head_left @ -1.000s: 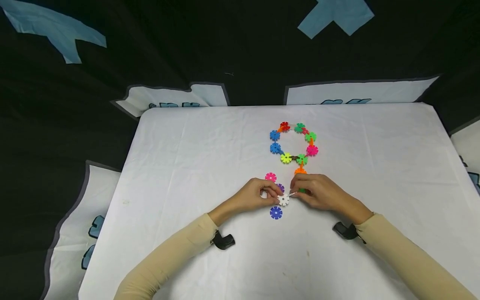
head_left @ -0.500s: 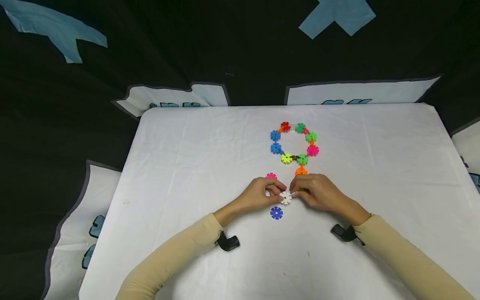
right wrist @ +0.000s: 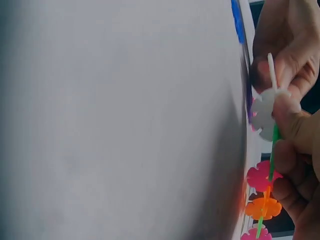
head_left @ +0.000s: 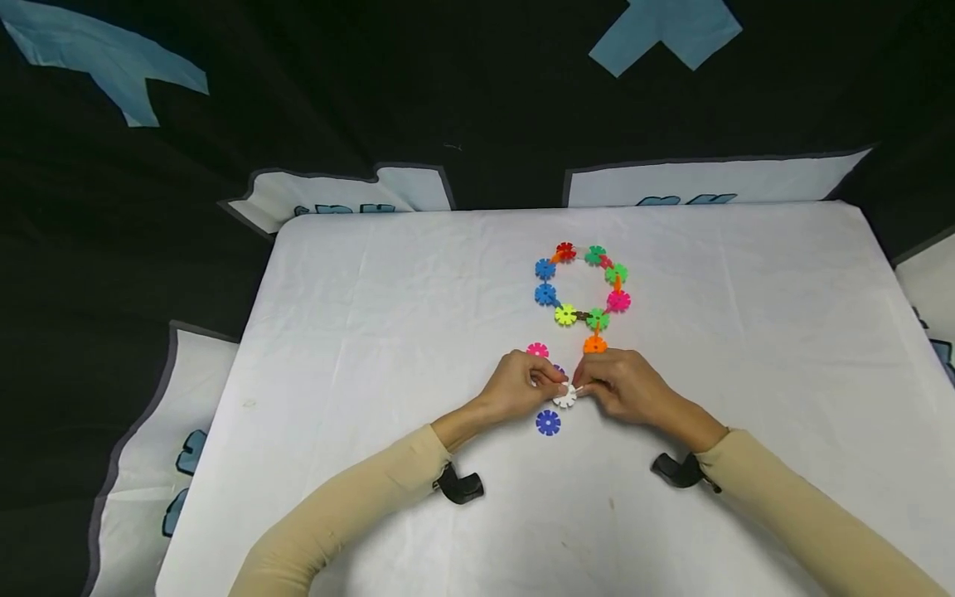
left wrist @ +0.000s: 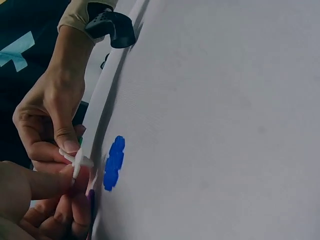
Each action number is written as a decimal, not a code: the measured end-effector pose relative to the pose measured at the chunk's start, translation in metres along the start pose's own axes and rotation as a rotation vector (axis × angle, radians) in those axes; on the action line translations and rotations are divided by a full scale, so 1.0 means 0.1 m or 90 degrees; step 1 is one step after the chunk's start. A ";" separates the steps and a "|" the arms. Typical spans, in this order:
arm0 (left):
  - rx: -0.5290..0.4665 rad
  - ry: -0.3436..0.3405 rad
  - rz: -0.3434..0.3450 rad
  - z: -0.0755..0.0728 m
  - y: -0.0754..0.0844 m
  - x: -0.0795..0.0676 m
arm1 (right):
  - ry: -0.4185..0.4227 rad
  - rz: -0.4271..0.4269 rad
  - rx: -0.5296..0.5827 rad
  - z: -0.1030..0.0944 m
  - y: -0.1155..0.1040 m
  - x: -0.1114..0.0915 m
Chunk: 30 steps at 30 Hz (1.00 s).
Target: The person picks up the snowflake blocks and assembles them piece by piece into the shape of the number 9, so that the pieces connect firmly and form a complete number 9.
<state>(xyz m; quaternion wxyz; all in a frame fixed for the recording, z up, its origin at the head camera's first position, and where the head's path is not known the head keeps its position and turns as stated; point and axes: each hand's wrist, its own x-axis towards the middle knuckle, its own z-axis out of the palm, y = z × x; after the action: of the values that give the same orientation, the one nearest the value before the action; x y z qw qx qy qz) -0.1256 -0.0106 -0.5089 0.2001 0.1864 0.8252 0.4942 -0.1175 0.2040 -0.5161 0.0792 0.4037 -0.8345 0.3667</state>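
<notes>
My left hand (head_left: pixel 515 385) pinches a white notched disc (head_left: pixel 565 398) between thumb and fingers. My right hand (head_left: pixel 622 385) pinches a second white notched disc (right wrist: pixel 265 115), turned at an angle to the first. The two discs meet at their edges between my fingertips; how deep the slots engage is hidden. From the right hand's disc a chain runs on through a green disc (right wrist: pixel 274 150), a pink disc (right wrist: pixel 262 176) and an orange disc (head_left: pixel 594 344). A loose blue-violet disc (head_left: pixel 548 423) lies just below the hands.
A ring of linked coloured discs (head_left: pixel 545 294) lies beyond the hands, joined to the orange disc. A loose pink disc (head_left: pixel 537 350) and a partly covered purple disc (head_left: pixel 559 369) lie by my left fingers. White cloth covers the table (head_left: pixel 373 332).
My left hand has shifted slightly right, bringing its white disc against the one in my right hand. The right hand has barely moved, and the loose discs stay put.
</notes>
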 end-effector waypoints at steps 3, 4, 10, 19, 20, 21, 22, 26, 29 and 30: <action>0.000 0.013 -0.012 0.00 0.02 0.02 | 0.004 0.003 -0.001 0.00 0.00 0.01; 0.003 0.015 -0.015 0.00 0.02 0.02 | 0.003 0.009 -0.005 0.00 0.00 0.01; 0.074 -0.037 0.025 -0.05 -0.02 0.04 | -0.030 0.042 -0.058 -0.04 0.01 0.02; 0.115 -0.076 0.143 -0.17 -0.14 0.03 | -0.039 0.033 -0.035 -0.03 -0.03 0.05; 0.109 -0.087 0.142 -0.19 -0.15 0.03 | -0.043 0.027 -0.042 -0.03 -0.04 0.07; 0.105 -0.095 0.139 -0.20 -0.15 0.02 | -0.048 0.026 -0.051 -0.03 -0.05 0.07; 0.102 -0.101 0.134 -0.21 -0.15 0.02 | -0.050 0.027 -0.058 -0.03 -0.05 0.07; 0.092 -0.100 0.142 -0.22 -0.16 0.01 | -0.051 0.042 -0.074 -0.05 -0.04 0.07; 0.102 -0.085 0.173 -0.18 -0.18 0.01 | -0.053 0.039 -0.070 -0.06 -0.03 0.07; 0.107 -0.080 0.184 -0.16 -0.19 0.01 | -0.054 0.034 -0.070 -0.06 -0.03 0.07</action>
<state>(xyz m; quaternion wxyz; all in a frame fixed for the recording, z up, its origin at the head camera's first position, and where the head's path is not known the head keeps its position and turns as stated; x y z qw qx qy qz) -0.1367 -0.0307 -0.5189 0.1623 0.3496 0.8140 0.4345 -0.1212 0.2021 -0.5075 0.0558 0.3912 -0.8666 0.3046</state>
